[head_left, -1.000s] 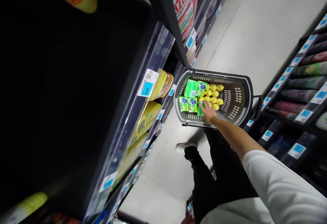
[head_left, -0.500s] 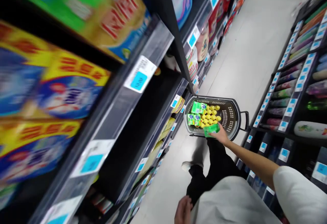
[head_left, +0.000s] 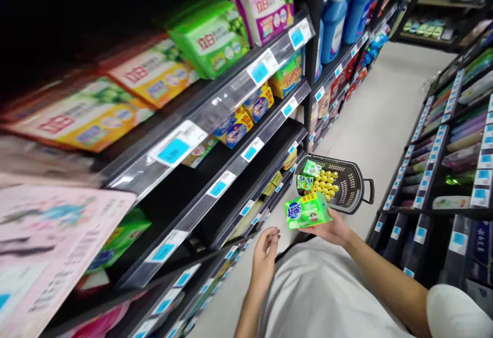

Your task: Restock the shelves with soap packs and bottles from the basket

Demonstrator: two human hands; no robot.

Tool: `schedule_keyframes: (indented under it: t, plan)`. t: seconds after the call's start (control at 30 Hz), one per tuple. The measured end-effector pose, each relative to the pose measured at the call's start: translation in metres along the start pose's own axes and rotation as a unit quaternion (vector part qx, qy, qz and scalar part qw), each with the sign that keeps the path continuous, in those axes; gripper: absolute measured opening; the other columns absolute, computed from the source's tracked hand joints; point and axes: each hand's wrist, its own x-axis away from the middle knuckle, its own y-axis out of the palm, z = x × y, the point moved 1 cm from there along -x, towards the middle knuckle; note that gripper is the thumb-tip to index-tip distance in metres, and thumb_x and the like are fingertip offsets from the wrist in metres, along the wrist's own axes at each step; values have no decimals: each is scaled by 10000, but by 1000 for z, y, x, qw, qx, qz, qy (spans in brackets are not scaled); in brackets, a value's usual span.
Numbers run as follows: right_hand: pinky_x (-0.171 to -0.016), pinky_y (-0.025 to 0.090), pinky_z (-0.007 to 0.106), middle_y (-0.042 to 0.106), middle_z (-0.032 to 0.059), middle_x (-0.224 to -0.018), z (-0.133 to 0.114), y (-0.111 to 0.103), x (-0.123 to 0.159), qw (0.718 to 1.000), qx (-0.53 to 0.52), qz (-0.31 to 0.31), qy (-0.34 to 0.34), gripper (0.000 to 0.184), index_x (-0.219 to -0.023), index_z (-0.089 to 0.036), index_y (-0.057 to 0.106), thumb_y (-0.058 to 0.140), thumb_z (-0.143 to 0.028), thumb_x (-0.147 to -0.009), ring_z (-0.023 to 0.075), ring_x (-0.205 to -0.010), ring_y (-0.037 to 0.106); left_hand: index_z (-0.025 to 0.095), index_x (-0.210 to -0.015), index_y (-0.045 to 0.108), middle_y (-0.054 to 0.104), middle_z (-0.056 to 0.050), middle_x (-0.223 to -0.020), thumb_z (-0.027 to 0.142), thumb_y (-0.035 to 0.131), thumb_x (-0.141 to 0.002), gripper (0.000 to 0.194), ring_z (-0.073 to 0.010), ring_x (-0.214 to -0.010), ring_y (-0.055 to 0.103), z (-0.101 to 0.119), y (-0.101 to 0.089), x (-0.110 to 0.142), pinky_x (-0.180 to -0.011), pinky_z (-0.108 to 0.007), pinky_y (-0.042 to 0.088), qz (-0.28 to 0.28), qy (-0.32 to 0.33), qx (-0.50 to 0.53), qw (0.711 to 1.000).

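The right hand (head_left: 332, 230) grasps a green soap packet with a yellow label (head_left: 308, 210), palm up, at lower centre of the frame, just in front of a dark grey perforated plastic basket (head_left: 356, 207) holding yellow round items (head_left: 325, 185) and small green packets (head_left: 308, 176). The left hand (head_left: 265, 256) is empty, its fingers loosely curled, beside black store shelving (head_left: 246, 176).

This is a supermarket's household aisle. Dark shelving (head_left: 246, 173) on the left and shelving (head_left: 423, 194) on the right hold boxed laundry soap (head_left: 210, 37) and blue detergent bottles (head_left: 333, 27), with blue-marked price labels (head_left: 177, 145) along the edges. A shopping basket (head_left: 356, 186) shows near.
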Motion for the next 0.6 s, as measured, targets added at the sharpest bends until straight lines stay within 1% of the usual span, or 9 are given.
schedule_keyframes:
  t: [0.1,0.2,0.3,0.37,0.4,0.47,0.53,0.6]
  plan:
    - [-1054,429,651,724,158,-1214,12,27,6,999,-15,-37,8,744,-1193,-238,686,608,-798,-709,376,-1182,648,182,-1066,675,718,-114,-1091,610,659,-859,476,-249,-1018,692,18,-11,7,-965,-377,518,-10,50,18,999]
    - [-1065,418,625,725,147,-1198,23,46,9,998,3,-56,3,769,-1167,-248,692,547,-841,-700,371,-1219,619,184,-1093,679,704,-116,-1128,563,637,-896,429,-253,-1064,676,39,-22,17,-994,-377,511,-9,95,25,995]
    - [-1070,425,577,718,149,-1197,30,56,9,997,60,-48,9,885,-1207,-234,674,489,-904,-660,362,-1220,608,191,-1159,675,676,-119,-1188,488,615,-930,380,-247,-1131,644,65,-34,26,-1034,-372,497,-25,171,6,985]
    - [-1063,434,558,719,145,-1187,33,58,8,995,91,-44,16,931,-1234,-230,655,466,-924,-643,357,-1210,613,205,-1218,672,648,-125,-1265,432,636,-925,372,-253,-1203,614,84,-41,29,-1073,-378,475,-57,218,-38,973]
    - [-1056,441,556,721,144,-1175,33,58,7,993,102,-47,23,930,-1228,-229,655,472,-922,-636,358,-1207,615,213,-1250,668,631,-127,-1311,409,661,-910,392,-261,-1248,593,93,-44,30,-1100,-386,457,-74,230,-65,968]
    - [-1031,461,561,728,150,-1147,31,57,5,989,124,-62,44,901,-1185,-224,669,509,-908,-619,367,-1204,619,232,-1302,659,595,-120,-1399,377,733,-854,477,-280,-1338,539,111,-50,30,-1159,-403,411,-99,226,-108,963]
    - [-996,489,567,732,154,-1134,28,58,5,983,148,-87,73,878,-1143,-225,686,572,-891,-582,382,-1196,627,247,-1332,653,576,-105,-1441,356,796,-789,571,-296,-1381,508,126,-56,29,-1192,-422,379,-133,207,-126,961]
    - [-974,509,565,727,148,-1166,23,65,4,977,156,-112,92,865,-1160,-237,688,635,-857,-559,390,-1198,629,260,-1350,649,596,-95,-1424,341,820,-761,618,-310,-1368,522,139,-61,30,-1187,-448,388,-195,191,-130,953]
